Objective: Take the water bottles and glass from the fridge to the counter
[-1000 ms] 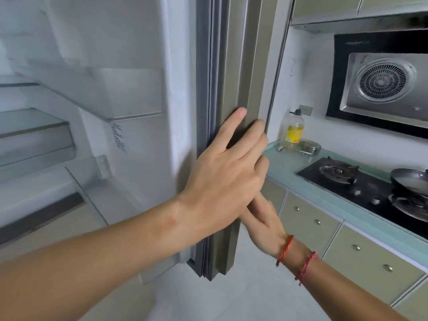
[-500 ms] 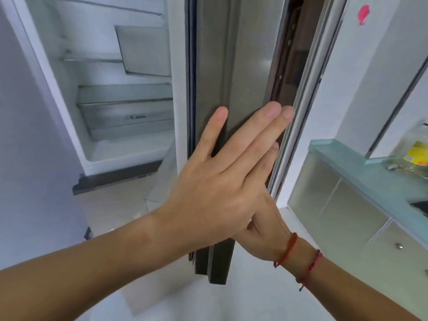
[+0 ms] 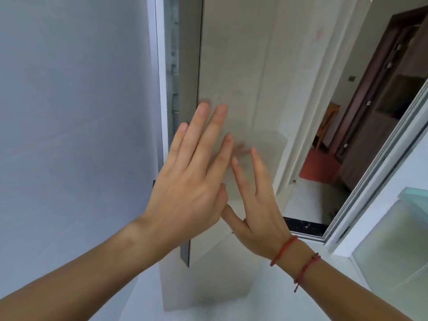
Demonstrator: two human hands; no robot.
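The fridge door [image 3: 234,72] has a glossy beige front and stands almost closed, with only a thin gap [image 3: 172,54] showing at its left edge. My left hand [image 3: 192,179] lies flat against the door near that edge, fingers spread and empty. My right hand [image 3: 257,205], with two red strings on the wrist, is just right of it, fingers apart near the door front, also empty. No water bottle or glass is in view. The fridge interior is hidden.
A pale grey-blue wall [image 3: 76,112] fills the left. To the right are a white sliding door frame [image 3: 379,181], a doorway to a room with dark wooden furniture [image 3: 379,107], and the green glass counter corner [image 3: 414,200].
The fridge door has swung from open to nearly closed under both hands. The shelves inside are no longer visible. My view has turned left, away from the stove and counter.
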